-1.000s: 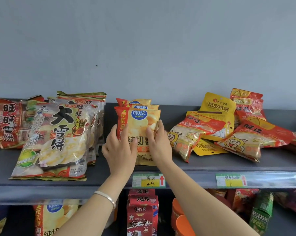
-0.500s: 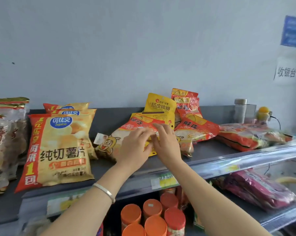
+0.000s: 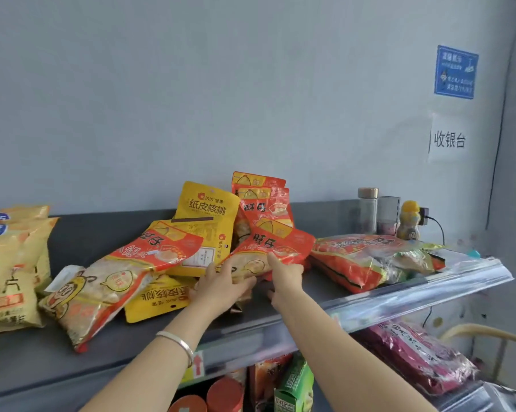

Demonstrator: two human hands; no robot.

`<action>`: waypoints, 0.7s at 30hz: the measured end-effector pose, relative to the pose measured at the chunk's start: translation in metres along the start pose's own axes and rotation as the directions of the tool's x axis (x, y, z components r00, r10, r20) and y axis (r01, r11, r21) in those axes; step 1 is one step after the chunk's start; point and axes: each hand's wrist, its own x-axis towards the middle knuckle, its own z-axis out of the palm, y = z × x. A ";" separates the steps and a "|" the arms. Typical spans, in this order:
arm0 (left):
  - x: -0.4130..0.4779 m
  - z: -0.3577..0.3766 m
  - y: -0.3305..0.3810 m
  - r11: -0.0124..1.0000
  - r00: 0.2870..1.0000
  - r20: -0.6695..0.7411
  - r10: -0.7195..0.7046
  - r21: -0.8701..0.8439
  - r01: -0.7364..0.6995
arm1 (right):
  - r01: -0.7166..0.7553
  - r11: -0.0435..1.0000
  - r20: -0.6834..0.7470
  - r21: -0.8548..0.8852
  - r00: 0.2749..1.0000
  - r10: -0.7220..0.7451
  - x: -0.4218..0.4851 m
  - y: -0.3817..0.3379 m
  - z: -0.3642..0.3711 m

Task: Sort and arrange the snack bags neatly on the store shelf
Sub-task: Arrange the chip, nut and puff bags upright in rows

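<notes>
Red snack bag [image 3: 280, 243] gripped by left hand [image 3: 221, 288] and right hand [image 3: 285, 281].
It is crowded by yellow walnut pouch [image 3: 207, 203] at 10 o'clock, flat red pack [image 3: 354, 257] at 3 o'clock.

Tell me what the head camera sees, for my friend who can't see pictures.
The left hand and right hand hold a red bag at the front of a messy pile of red bags and yellow bags on a grey shelf. Chip bags are at the far left.
</notes>
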 end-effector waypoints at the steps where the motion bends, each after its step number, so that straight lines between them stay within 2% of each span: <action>1: 0.002 0.002 0.001 1.000 1.000 0.007 -0.015 -0.003 0.015 | -0.046 0.997 0.041 0.059 0.998 0.043 0.006 0.002 0.003; 3: 0.003 0.003 0.005 0.999 0.999 0.012 -0.037 0.037 0.037 | -0.059 0.994 0.100 0.093 0.994 0.049 0.015 0.004 0.007; 5: 0.003 0.005 0.008 0.999 0.999 0.022 -0.035 0.026 0.034 | -0.005 0.996 0.110 0.089 0.994 -0.005 0.020 0.002 0.007; 6: 0.002 0.005 0.009 1.000 1.000 0.021 -0.017 -0.021 0.018 | 0.041 0.995 0.116 0.086 0.992 -0.051 0.022 0.000 0.004; 9: 0.001 0.007 0.013 0.951 0.999 -0.022 0.050 -0.306 -0.054 | 0.235 0.968 0.177 0.094 0.952 -0.248 0.034 -0.011 -0.008; 11: 0.007 0.009 0.021 0.932 0.999 -0.041 0.010 -0.361 -0.024 | 0.345 0.935 0.237 0.086 0.904 -0.356 0.045 -0.021 -0.019; 14: 0.017 0.017 0.041 0.960 1.000 -0.019 -0.009 -0.281 0.003 | 0.459 0.888 0.317 0.009 0.841 -0.438 0.061 -0.040 -0.031; 16: 0.031 0.025 0.052 0.950 0.999 -0.036 0.001 -0.313 -0.013 | 0.515 0.854 0.324 -0.070 0.822 -0.469 0.072 -0.048 -0.034; 18: 0.043 0.029 0.063 0.921 0.998 -0.063 -0.031 -0.391 0.004 | 0.556 0.812 0.288 -0.177 0.818 -0.497 0.079 -0.054 -0.033; 21: 0.057 0.036 0.072 0.795 0.999 -0.043 -0.031 -0.606 -0.001 | 0.568 0.761 0.222 -0.312 0.823 -0.523 0.087 -0.054 -0.035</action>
